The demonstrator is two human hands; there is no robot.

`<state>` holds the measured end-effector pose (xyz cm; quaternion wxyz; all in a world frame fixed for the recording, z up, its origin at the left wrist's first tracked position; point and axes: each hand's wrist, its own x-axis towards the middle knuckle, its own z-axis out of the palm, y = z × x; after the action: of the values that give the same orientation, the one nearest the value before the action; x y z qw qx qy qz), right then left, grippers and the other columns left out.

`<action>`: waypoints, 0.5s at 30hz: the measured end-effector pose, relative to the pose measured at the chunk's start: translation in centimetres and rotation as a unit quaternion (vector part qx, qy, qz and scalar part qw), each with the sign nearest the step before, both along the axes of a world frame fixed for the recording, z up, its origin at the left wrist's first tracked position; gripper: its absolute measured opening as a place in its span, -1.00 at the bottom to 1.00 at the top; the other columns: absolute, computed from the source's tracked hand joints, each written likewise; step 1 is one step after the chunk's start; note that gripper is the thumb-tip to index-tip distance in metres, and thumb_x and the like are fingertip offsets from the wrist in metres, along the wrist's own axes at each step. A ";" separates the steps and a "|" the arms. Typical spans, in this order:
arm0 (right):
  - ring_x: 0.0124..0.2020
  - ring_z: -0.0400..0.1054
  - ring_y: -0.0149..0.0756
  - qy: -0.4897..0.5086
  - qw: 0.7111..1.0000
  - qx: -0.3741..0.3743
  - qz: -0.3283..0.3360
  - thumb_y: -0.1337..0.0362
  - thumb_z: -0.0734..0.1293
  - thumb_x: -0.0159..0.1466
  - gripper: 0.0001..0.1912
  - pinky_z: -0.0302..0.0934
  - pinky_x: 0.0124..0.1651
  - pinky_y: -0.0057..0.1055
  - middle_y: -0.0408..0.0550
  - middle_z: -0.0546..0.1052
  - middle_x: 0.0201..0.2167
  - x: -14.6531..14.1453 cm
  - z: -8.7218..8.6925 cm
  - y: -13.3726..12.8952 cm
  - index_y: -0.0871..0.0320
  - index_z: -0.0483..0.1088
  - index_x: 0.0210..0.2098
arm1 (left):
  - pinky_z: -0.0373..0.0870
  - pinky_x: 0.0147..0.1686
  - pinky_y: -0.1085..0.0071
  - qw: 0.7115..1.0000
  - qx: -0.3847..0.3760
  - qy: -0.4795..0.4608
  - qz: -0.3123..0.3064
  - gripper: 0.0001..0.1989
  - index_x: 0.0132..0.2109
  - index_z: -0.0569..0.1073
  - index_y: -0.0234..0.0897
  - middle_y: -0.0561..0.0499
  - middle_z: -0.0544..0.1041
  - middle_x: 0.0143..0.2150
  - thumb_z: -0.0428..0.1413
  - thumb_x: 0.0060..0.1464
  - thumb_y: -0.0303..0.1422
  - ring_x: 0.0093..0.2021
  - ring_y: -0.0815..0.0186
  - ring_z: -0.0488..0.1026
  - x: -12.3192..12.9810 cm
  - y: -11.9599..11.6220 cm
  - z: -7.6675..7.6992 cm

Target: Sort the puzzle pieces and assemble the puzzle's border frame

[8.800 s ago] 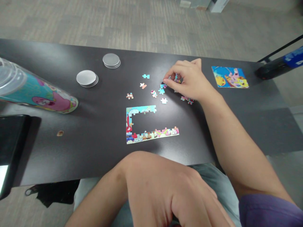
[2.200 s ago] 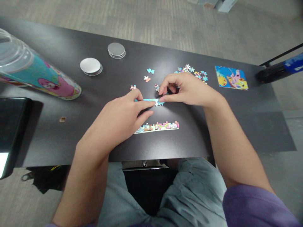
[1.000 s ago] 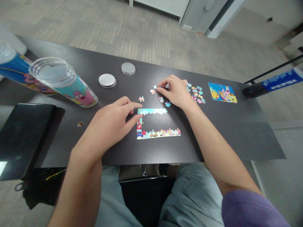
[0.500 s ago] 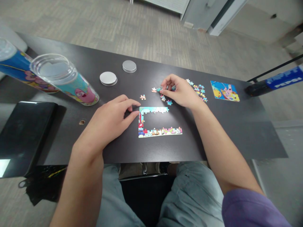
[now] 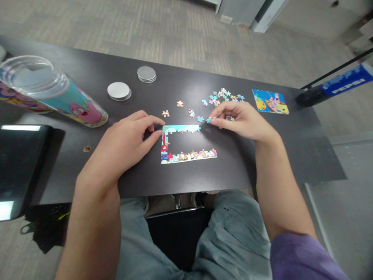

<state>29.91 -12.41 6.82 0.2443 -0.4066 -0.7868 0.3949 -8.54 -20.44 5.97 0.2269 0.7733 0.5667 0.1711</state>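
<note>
A partly joined puzzle frame [image 5: 189, 156] lies on the dark table, with a left side, a top row and a bottom row. My left hand [image 5: 128, 140] rests beside its upper left corner, thumb and index finger apart, holding nothing. Between thumb and fingertips of my right hand [image 5: 241, 118] is a blue puzzle piece, just right of the top row's end. Loose pieces lie above the frame: a blue one [image 5: 200, 118], a red and white one [image 5: 191, 113] and two more to the left. Behind my right hand is a pile of pieces [image 5: 223, 94].
Two stacks of round lids [image 5: 119, 90] sit at the back left. Decorated clear-topped cups [image 5: 84, 111] and a black glossy case [image 5: 23, 163] are on the left. A cartoon picture card [image 5: 271, 102] and a Pepsi bottle [image 5: 335, 85] are on the right.
My right hand has moved right and toward the frame with a blue piece, away from the pinkish piece. My left hand keeps its place by the frame. The whole view has shifted slightly.
</note>
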 end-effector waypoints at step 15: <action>-0.26 0.55 -0.16 0.019 0.999 -0.045 0.023 -0.03 0.77 0.46 -0.69 0.32 -0.24 -0.21 -0.06 0.80 -0.24 -1.7 -1.7 0.5 0.01 0.75 -0.12 | 0.47 -0.10 0.06 1.000 -0.003 -0.001 -0.002 -0.59 0.26 0.81 0.03 -0.07 0.67 0.00 0.17 0.57 -0.01 -0.17 0.07 0.57 0.4 0.3 0.5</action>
<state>28.20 -11.91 5.08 0.2317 -0.3913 -0.7726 0.4431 -8.18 -20.11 6.46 0.2299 0.7739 0.5651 0.1696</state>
